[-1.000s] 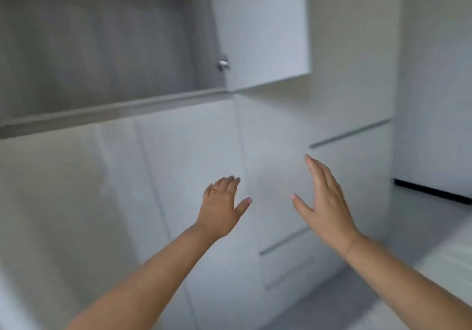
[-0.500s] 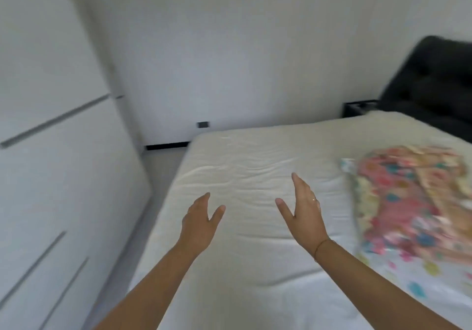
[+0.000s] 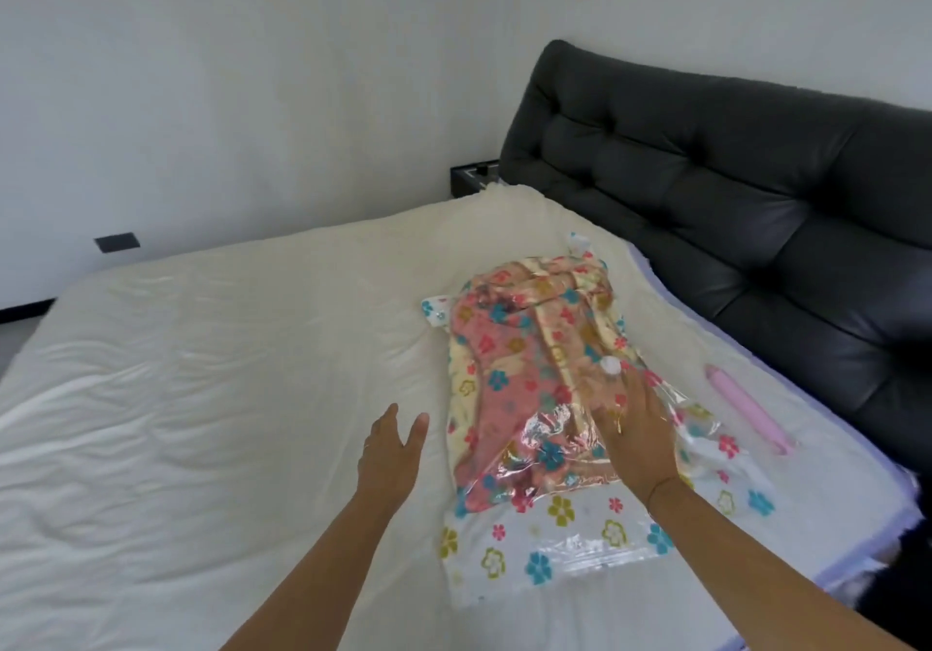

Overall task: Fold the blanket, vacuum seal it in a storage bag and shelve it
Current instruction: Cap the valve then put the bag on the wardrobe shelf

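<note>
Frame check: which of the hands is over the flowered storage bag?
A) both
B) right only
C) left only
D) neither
B: the right hand lies open over the storage bag near its white valve, while the left hand is over the bare sheet beside it.

View: one head-worn wide-angle camera is used.
Facing: forward and down across the cream-sheeted bed (image 3: 227,398), towards the black tufted headboard (image 3: 731,186).
Nearness: close above the bed.
</note>
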